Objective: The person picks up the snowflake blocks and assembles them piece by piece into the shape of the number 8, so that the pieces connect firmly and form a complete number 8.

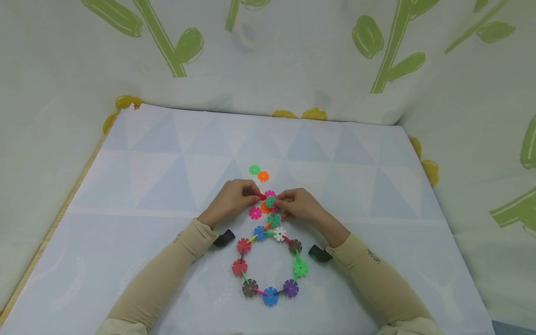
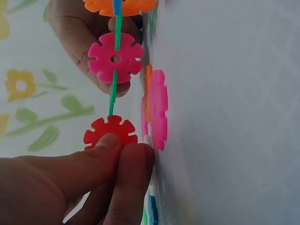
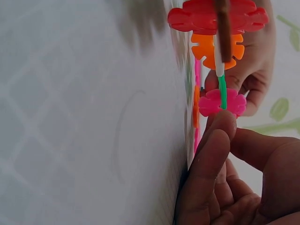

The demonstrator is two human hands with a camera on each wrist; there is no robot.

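Observation:
My left hand (image 1: 236, 197) pinches a red snowflake disc (image 2: 110, 127) between thumb and forefinger. The red disc meets a green snowflake disc (image 1: 271, 202), which stands edge-on in the left wrist view and is slotted into a pink disc (image 2: 105, 58). My right hand (image 1: 303, 204) pinches the green disc at its right edge, its fingertips hiding part of the joint in the right wrist view. This chain runs back toward me through another green disc (image 1: 274, 219) to a ring of many-coloured interlocked discs, including a blue disc (image 1: 270, 296) and a purple disc (image 1: 291, 288).
Loose discs lie flat beyond and beside my hands: a light green one (image 1: 254, 170), an orange one (image 1: 263, 176) and a pink one (image 1: 255, 213). The table (image 1: 167, 260) has a pale triangle-patterned cover. Behind it hangs a leaf-printed curtain (image 1: 284, 60).

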